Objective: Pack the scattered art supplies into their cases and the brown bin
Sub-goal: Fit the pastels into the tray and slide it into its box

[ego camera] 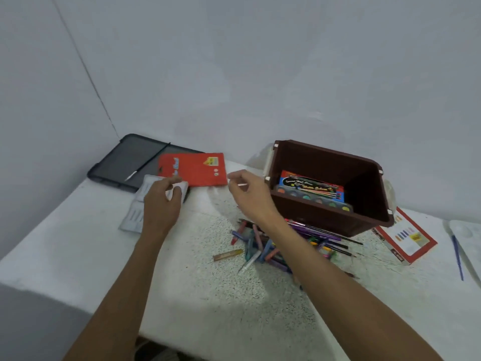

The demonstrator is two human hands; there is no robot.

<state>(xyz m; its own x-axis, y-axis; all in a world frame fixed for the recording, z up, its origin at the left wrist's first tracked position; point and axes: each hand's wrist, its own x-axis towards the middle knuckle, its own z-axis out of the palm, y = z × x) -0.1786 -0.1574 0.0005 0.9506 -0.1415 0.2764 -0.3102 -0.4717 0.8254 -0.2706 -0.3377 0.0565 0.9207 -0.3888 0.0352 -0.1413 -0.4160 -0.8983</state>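
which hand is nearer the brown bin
Right. The right hand, pinching a white stick, is just left of the brown bin; the left hand, farther left, holds a white tray.

Bare left hand (160, 204), bare right hand (251, 194)

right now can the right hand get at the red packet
Probably yes: the red packet lies flat just left of the right hand, with nothing between them. But it pinches a thin white stick, which it would likely need to set down first.

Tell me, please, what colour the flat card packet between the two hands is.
Red, with small pale lettering; the card packet shows best in the head view.
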